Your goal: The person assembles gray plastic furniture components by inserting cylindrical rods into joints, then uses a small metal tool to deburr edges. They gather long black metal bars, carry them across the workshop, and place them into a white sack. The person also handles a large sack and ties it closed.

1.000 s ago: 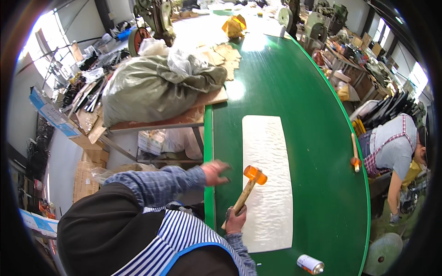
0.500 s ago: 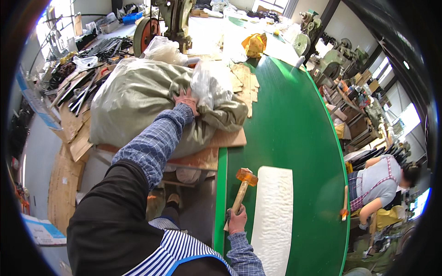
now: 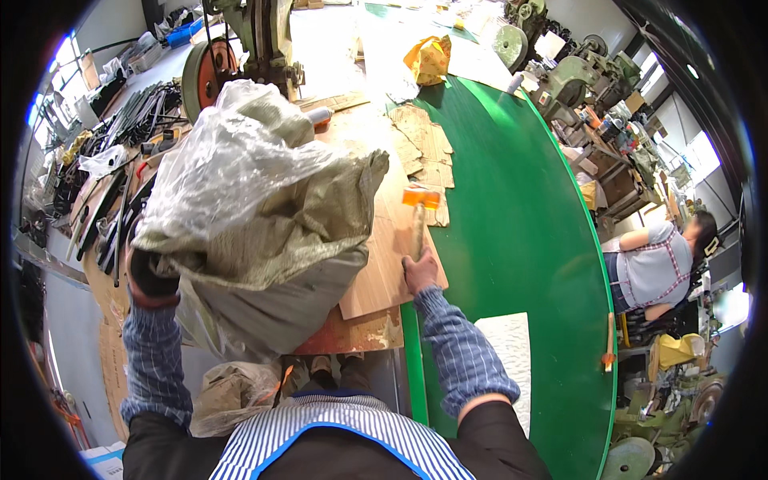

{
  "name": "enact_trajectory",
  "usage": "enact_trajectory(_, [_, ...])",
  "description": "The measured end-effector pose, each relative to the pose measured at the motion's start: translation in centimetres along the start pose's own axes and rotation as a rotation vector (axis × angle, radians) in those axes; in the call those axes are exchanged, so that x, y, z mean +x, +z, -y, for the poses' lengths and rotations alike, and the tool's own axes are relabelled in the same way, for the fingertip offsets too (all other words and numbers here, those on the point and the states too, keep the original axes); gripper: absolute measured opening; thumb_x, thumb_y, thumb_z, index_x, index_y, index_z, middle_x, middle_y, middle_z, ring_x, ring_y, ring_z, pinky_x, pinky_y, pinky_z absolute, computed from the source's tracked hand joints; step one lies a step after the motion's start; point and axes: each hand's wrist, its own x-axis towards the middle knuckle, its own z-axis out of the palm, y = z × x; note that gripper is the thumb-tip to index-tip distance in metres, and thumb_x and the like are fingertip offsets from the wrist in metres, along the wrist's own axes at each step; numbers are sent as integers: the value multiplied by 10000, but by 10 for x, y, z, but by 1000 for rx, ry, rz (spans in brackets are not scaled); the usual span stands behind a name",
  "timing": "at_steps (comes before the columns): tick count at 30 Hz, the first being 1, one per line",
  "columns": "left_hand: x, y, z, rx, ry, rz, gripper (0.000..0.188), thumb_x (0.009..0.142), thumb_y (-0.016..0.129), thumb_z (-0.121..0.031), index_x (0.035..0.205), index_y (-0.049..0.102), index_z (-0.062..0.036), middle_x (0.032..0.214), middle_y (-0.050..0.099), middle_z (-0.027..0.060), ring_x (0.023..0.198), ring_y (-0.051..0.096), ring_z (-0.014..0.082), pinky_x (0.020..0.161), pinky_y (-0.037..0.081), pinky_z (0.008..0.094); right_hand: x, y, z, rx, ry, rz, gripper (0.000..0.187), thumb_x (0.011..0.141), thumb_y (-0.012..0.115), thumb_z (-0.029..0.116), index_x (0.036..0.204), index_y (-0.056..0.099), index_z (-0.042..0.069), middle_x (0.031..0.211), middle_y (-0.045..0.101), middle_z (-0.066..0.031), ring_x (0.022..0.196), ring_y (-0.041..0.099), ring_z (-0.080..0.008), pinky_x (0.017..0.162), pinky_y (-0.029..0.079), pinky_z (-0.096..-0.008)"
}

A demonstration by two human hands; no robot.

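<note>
A bulky olive-grey woven sack [image 3: 308, 240] with clear plastic [image 3: 240, 156] about its top lies on boards at the left of the table. At the sack's left rim is my left hand [image 3: 152, 276], dark in shadow; it is closed on the woven edge, its fingertips partly covered. My right hand [image 3: 421, 270] is wrapped round the wooden handle of a hammer [image 3: 418, 228]. The hammer's orange-brown block head points away from me, above the wooden board [image 3: 392, 272] and beside torn cardboard [image 3: 436, 152]. A white textured sheet [image 3: 508, 352] is partly hidden by my right arm.
The green tabletop [image 3: 512, 240] extends to the right. A second wooden-handled tool [image 3: 610, 344] lies along its right edge. Beyond that edge a person [image 3: 656, 268] is among machines. A yellow bag [image 3: 428, 60] and a wheeled machine [image 3: 212, 76] stand at the far end. Black strips [image 3: 144, 120] are piled left.
My left hand has moved from the top of the sack to its left rim, and the sack is reshaped. My right hand has carried the hammer forward, away from the white sheet.
</note>
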Motion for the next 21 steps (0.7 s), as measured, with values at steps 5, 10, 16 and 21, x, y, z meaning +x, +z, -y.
enact_trajectory(5, [-26, 44, -55, 118, 144, -84, 411, 890, 680, -112, 1261, 535, -11, 1273, 588, 179, 1132, 604, 262, 947, 521, 408, 47, 3, 56, -282, -618, 59, 1002, 697, 780, 458, 1503, 313, 88, 1483, 328, -198, 1381, 288, -391, 1126, 277, -470])
enact_trajectory(10, [3, 175, -99, 97, 108, 294, 376, 742, 834, -132, 1011, 583, -57, 1059, 650, 191, 957, 668, 284, 778, 578, 417, 45, 17, 124, 741, -593, 992, 837, 729, 768, 403, 1393, 362, 95, 1353, 383, -179, 1292, 315, -359, 1090, 273, -465])
enact_trajectory(16, [58, 273, -100, 873, 721, 759, 437, 621, 861, -355, 929, 705, -88, 1200, 587, 197, 1140, 536, 458, 919, 456, 595, 8, 17, 151, 686, -520, 1054, 571, 748, 719, 351, 1201, 465, 112, 1172, 444, -136, 1136, 392, -302, 985, 327, -442])
enact_trajectory(21, [26, 247, -24, 955, 68, 675, 1315, 590, 854, -502, 1559, 109, -18, 1571, 124, 325, 1456, 158, 489, 1168, 170, 596, 31, -51, 198, 690, -900, 520, 354, 764, 678, 307, 1040, 550, 126, 1022, 494, -100, 1006, 455, -255, 897, 373, -424])
